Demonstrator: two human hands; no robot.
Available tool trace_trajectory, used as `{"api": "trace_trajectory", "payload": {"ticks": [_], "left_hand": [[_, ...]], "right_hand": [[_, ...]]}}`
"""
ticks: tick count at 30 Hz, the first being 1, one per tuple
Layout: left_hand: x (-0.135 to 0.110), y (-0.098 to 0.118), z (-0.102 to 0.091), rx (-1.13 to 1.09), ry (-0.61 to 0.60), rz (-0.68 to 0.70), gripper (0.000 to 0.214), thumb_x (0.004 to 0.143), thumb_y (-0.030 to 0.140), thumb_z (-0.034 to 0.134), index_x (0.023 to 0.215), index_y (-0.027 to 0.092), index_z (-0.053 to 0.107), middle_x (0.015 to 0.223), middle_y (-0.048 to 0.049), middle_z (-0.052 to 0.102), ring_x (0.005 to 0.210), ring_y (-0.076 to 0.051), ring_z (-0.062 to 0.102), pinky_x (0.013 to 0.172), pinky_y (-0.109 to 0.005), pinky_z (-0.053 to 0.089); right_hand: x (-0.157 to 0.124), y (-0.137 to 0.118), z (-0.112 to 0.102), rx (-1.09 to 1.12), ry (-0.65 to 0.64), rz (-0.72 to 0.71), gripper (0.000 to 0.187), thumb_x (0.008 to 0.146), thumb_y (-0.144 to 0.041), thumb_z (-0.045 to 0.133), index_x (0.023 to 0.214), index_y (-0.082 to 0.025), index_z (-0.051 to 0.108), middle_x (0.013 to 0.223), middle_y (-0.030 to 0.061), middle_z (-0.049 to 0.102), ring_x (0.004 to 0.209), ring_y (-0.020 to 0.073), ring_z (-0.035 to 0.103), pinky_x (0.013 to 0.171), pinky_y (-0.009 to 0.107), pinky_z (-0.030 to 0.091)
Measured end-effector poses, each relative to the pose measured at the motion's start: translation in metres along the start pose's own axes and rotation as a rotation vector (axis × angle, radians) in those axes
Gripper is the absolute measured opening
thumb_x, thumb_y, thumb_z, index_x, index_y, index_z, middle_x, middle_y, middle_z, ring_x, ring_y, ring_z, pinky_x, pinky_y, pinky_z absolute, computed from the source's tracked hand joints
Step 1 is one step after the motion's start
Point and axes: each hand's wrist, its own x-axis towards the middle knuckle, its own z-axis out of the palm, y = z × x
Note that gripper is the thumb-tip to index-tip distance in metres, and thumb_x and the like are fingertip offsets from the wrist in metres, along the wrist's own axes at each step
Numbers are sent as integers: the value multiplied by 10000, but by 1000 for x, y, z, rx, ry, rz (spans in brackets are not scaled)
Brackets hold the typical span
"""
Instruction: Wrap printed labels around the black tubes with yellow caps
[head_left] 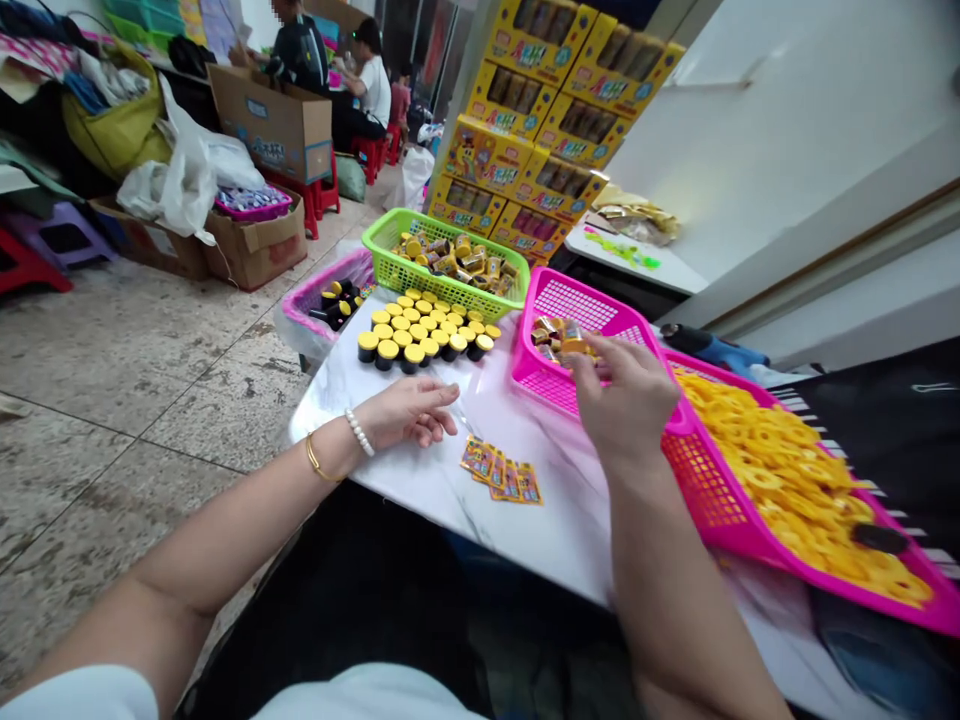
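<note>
My right hand is at the near side of a pink basket, thumb and fingers pinched on a small jar with a yellow label. More small wrapped jars lie inside that basket. Over the white table my left hand is open and holds nothing, its fingers loosely bent. Beyond it, several black jars with yellow lids stand upright in rows. Between my hands, a few yellow printed labels lie fanned out on the table.
A green basket of labelled jars stands behind the rows. To the right, a long pink basket holds yellow ring-shaped pieces. Stacked yellow boxes rise at the back. A purple-rimmed tub sits left; people sit far behind.
</note>
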Motion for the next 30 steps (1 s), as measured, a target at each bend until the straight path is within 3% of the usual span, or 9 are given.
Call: {"api": "trace_trajectory", "payload": {"ticks": [5,7,14,20,24,27,30], "left_hand": [[1,-2,2,121,11,64,391,729,444,855,810,124,646,638,-37,688,438,-73,554,387,-172,388],[2,-3,2,160,20,80,346,739,401,850,753,123,645,621,-28,676,433,-70,543,384,-174,385],[1,-2,4,213,81,95,302,788,367,802,713,128,633,589,-11,656,421,-61,526,374,-165,351],[2,-2,5,254,117,118,320,784,387,804,709,131,627,600,-19,654,432,-65,506,383,-179,335],[1,-1,6,234,182,83,394,749,481,817,720,130,639,670,-49,675,490,-79,528,395,-181,315],[-1,1,6,225,169,138,425,708,526,831,745,127,687,696,-43,664,510,-78,511,408,-188,285],[0,1,3,189,226,266,401,694,508,834,687,141,674,558,21,552,457,-60,416,417,-198,241]], "right_hand": [[-61,-16,5,207,-559,-53,118,870,-275,694,785,-227,760,801,35,723,594,141,632,584,286,530],[-78,-20,13,236,-654,-23,138,856,-240,695,721,-217,714,740,27,690,611,153,626,581,286,510],[-81,-16,21,218,-614,-133,123,891,-199,645,769,-202,632,765,60,654,757,217,627,713,351,516],[-88,-13,21,262,-573,-133,147,903,-156,610,766,-209,614,752,45,638,733,200,627,689,333,518],[-62,-24,25,264,-435,-258,145,927,-181,585,797,-216,639,789,55,662,761,206,628,721,355,520],[-35,-42,30,281,-329,-310,158,939,-245,592,801,-236,668,834,66,685,821,223,636,778,385,516],[-21,-58,42,399,-313,-155,107,897,-330,641,920,-236,688,920,74,699,833,220,644,775,387,530]]}}
